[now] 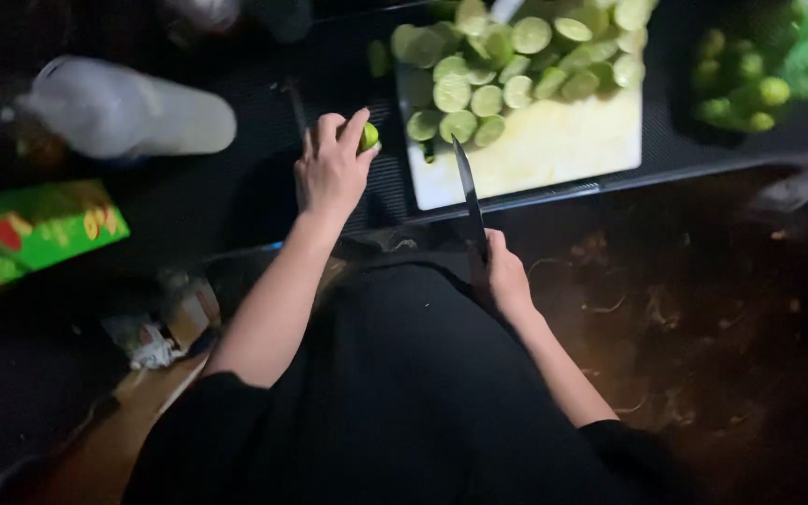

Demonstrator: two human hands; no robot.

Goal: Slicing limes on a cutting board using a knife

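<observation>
On dark counter (264,122), white cutting board (554,150) under halved limes (507,65).

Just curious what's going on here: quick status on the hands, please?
Left hand grips a small green lime. Right hand holds a dark-bladed knife, tip over the white cutting board. Halved limes piled on the board's far end.

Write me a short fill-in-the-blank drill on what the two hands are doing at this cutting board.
1. The left hand grips a green ____.
2. The right hand holds a ____, blade pointing toward the white cutting board.
3. The halved limes are piled on the board's ____ end, away from the person.
4. A clear plastic bottle lies on its ____.

Missing words: lime; knife; far; side
</observation>
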